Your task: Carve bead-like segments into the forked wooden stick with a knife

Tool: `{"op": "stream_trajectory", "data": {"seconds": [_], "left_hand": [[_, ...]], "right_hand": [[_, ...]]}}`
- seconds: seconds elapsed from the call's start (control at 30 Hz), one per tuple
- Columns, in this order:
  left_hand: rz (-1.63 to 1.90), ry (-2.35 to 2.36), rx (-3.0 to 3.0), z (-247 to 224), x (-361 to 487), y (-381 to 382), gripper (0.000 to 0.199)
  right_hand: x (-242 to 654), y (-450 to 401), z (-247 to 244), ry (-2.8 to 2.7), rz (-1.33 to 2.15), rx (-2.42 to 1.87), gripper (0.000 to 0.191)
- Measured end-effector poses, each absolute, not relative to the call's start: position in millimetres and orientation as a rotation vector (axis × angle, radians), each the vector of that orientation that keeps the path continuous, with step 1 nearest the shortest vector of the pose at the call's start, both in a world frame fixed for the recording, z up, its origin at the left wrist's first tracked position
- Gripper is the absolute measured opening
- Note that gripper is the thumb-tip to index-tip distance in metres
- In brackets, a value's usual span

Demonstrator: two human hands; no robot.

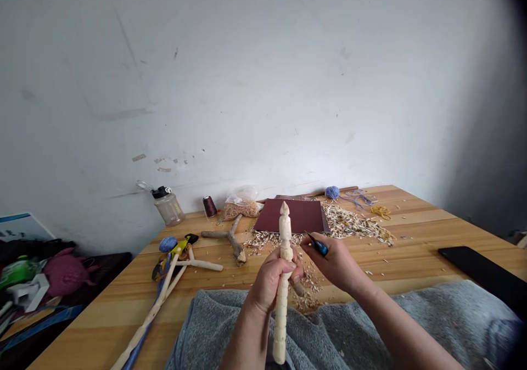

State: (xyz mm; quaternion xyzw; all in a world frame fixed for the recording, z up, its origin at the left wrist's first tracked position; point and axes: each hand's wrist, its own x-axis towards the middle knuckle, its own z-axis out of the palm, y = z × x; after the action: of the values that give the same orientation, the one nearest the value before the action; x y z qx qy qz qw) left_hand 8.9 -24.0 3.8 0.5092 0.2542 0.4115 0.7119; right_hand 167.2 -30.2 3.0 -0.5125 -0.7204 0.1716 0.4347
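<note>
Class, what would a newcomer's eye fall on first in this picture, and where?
First, the pale notched stick, held in the left hand at lower centre. Then the blue-handled tool in the right hand, beside it. Beyond, wood shavings lie beside and in front of a dark red sheet.

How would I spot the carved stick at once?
Find the wooden table and the grey towel at its near edge. There, the left hand grips the carved stick. Unlike the brown forked branch, it is pale, straight, ringed with grooves and pointed.
</note>
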Motion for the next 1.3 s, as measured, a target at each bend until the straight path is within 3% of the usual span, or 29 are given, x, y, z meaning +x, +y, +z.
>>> {"op": "stream_trajectory", "data": {"seconds": [0.2, 0.53, 0.83, 1.3], "left_hand": [[1.025, 0.588, 1.116, -2, 13, -21, 0.014], [1.212, 0.565, 1.137, -4, 14, -16, 0.020], [1.328, 0.732, 0.927, -18, 18, 2, 0.019], [1.313, 0.874, 0.948, -18, 8, 5, 0.015]], "right_hand": [[168, -34, 1, -1.860, 0.084, -1.464, 0.019], [165, -47, 10, -2.051, -0.423, -1.569, 0.025], [143, -22, 34, -2.219, -0.614, -1.427, 0.014], [141, -5, 12, -2.250, -0.503, -1.531, 0.009]]}}
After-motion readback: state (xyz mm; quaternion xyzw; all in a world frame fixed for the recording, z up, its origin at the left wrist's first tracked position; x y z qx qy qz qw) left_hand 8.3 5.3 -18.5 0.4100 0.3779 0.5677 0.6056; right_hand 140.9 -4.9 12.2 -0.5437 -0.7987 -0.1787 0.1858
